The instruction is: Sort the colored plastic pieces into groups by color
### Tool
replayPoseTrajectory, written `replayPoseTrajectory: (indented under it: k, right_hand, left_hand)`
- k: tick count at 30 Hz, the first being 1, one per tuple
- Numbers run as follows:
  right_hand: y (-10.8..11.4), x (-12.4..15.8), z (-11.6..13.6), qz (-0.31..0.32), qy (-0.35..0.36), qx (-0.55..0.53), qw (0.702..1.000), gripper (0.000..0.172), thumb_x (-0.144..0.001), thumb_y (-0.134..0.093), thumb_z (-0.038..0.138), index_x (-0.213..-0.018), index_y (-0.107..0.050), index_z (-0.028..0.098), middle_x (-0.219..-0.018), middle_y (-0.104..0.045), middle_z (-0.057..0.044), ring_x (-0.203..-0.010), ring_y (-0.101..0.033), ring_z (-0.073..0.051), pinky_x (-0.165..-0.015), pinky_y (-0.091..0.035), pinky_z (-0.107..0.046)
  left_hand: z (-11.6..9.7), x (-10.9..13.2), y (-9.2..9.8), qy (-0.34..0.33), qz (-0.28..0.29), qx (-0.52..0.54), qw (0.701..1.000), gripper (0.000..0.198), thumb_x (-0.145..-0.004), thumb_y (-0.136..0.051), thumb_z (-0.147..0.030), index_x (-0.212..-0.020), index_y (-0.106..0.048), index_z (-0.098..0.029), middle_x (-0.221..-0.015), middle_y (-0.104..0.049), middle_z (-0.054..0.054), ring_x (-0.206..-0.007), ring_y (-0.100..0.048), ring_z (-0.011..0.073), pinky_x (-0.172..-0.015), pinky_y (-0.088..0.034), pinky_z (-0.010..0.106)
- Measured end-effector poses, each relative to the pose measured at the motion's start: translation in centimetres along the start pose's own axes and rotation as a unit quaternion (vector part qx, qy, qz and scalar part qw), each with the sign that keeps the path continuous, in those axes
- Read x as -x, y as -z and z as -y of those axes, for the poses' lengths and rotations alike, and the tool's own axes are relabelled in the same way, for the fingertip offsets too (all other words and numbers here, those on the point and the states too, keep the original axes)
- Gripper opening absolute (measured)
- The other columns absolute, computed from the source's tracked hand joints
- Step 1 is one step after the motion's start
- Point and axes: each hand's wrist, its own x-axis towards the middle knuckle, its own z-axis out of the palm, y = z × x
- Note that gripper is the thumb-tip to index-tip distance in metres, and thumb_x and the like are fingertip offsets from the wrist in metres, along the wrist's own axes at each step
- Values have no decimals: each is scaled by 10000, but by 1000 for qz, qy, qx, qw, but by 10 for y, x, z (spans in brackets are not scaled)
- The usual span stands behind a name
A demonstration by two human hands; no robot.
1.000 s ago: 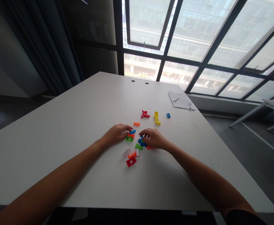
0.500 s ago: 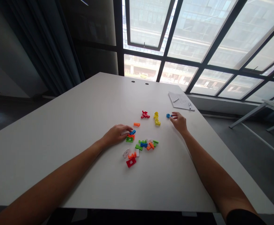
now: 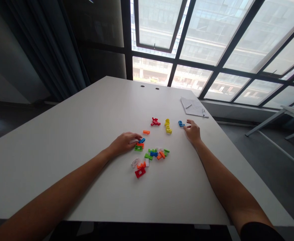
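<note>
My left hand (image 3: 126, 142) rests on the table with its fingers closed at a small blue plastic block (image 3: 142, 140). Just below that block lie an orange piece and a green frame-shaped piece (image 3: 138, 148). On the right, my right hand (image 3: 193, 131) has its thumb and fingers apart, close beside a small group of blue blocks (image 3: 181, 124); the thumb tip is at their edge. Left of these are a group of yellow blocks (image 3: 168, 126) and a group of red blocks (image 3: 155, 122). A single orange block (image 3: 146, 132) lies nearer my left hand.
A mixed cluster includes a dark blue block (image 3: 153, 154), a green block (image 3: 148, 156), an orange block (image 3: 161, 155), a white block (image 3: 147, 162) and a red frame (image 3: 140, 172). Paper (image 3: 192, 106) with pens lies at the white table's (image 3: 106, 110) right edge.
The fingers of my right hand have opened and drawn slightly right, away from the blue blocks, which show more fully. My left hand stays at its blue block.
</note>
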Motion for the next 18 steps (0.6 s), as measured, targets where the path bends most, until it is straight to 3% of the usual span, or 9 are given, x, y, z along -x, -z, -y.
replayPoseTrajectory:
  k: [3,6,8,13,15,18]
  right_hand:
    - [7,2,20,-11,48,-2,999,338,-920,-541,236,-1204,-695,138,-1207,-764,-169,-892,-733,-263,-964,-568,-459]
    - [12,12,56,28,149,-34,988,267,-960,-523,208,-1111,-739,170,-1116,-780,-138,-954,-728,-265,-968,-563,-437]
    - [10,24,87,92,231,-79,965,247,-992,-532,203,-1103,-752,185,-1088,-785,-118,-953,-726,-249,-962,-562,-419]
    - [-8,55,157,282,379,-113,874,261,-1008,-621,156,-1222,-749,236,-1163,-794,-87,-1087,-704,-255,-999,-533,-433]
    - [-18,60,173,318,401,-107,852,293,-994,-653,119,-1246,-742,238,-1189,-789,-86,-1093,-698,-254,-989,-529,-423]
    - [-30,57,182,340,381,-100,854,343,-955,-709,81,-1263,-726,230,-1169,-791,-82,-1059,-706,-244,-932,-535,-381]
  left_hand:
    - [2,0,-1,-1,2,2,1000,317,-971,-560,-356,-1236,-719,-289,-1201,-796,19,-1146,-721,250,-1081,-526,413]
    - [4,0,-2,0,1,4,1000,315,-974,-567,-354,-1245,-714,-294,-1200,-799,14,-1154,-718,250,-1092,-517,419]
    - [5,0,-2,-2,1,8,1000,316,-976,-574,-354,-1253,-712,-290,-1183,-806,16,-1145,-723,247,-1100,-512,418]
    - [4,0,0,-32,20,14,999,344,-1001,-546,-323,-1302,-708,-283,-1243,-789,28,-1180,-720,234,-1084,-525,383]
    - [4,1,1,-38,24,15,999,342,-1005,-535,-313,-1296,-711,-274,-1264,-779,36,-1187,-719,234,-1067,-534,368]
    - [3,1,1,-30,13,25,999,313,-996,-547,-322,-1261,-698,-251,-1248,-783,45,-1166,-726,242,-1052,-539,372]
